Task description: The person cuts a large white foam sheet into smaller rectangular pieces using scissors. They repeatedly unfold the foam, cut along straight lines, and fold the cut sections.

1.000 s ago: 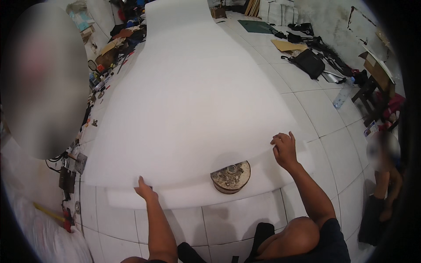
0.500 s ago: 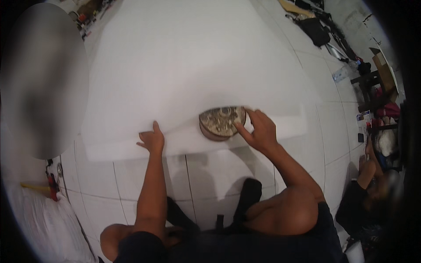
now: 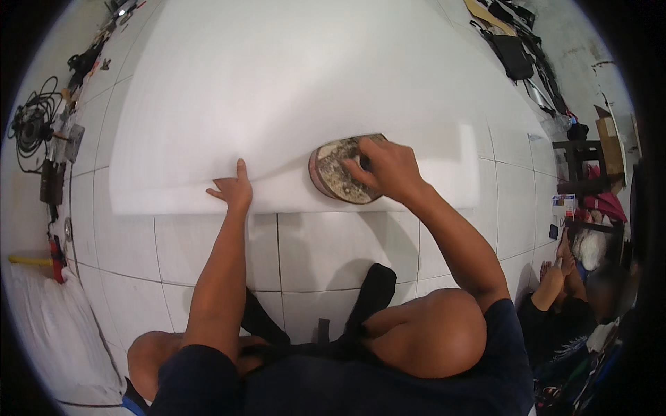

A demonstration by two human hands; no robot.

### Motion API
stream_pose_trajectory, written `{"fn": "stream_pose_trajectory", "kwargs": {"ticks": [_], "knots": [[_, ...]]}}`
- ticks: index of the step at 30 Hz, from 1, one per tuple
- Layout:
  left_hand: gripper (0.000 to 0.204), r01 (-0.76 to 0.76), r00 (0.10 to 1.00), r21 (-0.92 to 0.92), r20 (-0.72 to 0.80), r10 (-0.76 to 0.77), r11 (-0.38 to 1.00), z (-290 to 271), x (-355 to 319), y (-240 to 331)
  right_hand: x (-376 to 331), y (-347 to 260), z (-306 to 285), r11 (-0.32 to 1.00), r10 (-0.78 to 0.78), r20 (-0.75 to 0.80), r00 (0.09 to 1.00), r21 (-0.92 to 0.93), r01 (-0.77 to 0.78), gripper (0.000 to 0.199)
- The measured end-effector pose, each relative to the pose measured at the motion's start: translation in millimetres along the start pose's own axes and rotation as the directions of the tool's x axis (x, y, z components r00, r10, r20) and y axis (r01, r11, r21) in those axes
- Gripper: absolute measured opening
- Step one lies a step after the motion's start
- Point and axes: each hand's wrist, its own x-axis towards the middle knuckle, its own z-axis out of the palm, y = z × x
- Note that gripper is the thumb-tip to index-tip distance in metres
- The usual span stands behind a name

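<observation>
A wide white sheet point(image 3: 208, 90) lies across the floor, with what looks like a folded strip along its near edge. My left hand point(image 3: 238, 191) rests on this strip with its fingers spread, holding nothing. To the right of it, a half-oval, iron-shaped block point(image 3: 334, 173) sits on the sheet. Its top is mottled brown and cream, and its side is reddish brown. My right hand point(image 3: 392, 166) is closed over the top of the block, with fingers curled round a dark part there. What exactly they grip is partly hidden.
Pale floor tiles point(image 3: 208, 243) surround the sheet. Coiled black cable point(image 3: 35, 121) and tools line the left wall, above a white sack point(image 3: 59, 333). At the right are a black bag point(image 3: 512, 55), a dark stool point(image 3: 583, 166) and another person point(image 3: 558, 312) sitting low.
My right hand has shifted from the block's right edge onto its top and closed there. My left hand stays spread on the sheet. The view has shifted, showing more of the left wall.
</observation>
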Motion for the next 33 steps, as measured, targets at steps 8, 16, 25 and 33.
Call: {"fn": "stream_pose_trajectory", "kwargs": {"ticks": [8, 16, 25, 33], "knots": [[0.075, -0.013, 0.995, 0.082, -0.096, 0.021, 0.997, 2, 7, -15, -55, -43, -14, 0.971, -0.201, -0.021, 0.979, 0.127, 0.202, 0.027], [0.071, -0.164, 0.983, -0.100, -0.097, 0.154, 0.981, -6, -18, -7, -110, -63, 23, 0.937, -0.280, 0.063, 0.958, 0.235, 0.258, 0.031], [0.071, -0.199, 0.977, -0.139, -0.108, 0.185, 0.970, -16, -7, -24, -97, -69, 46, 0.914, -0.352, -0.091, 0.932, 0.182, 0.363, 0.032], [0.103, 0.014, 0.993, -0.030, -0.114, -0.017, 0.999, 9, -3, -28, -103, -61, 37, 0.946, -0.210, 0.139, 0.968, 0.278, 0.165, 0.034]]}}
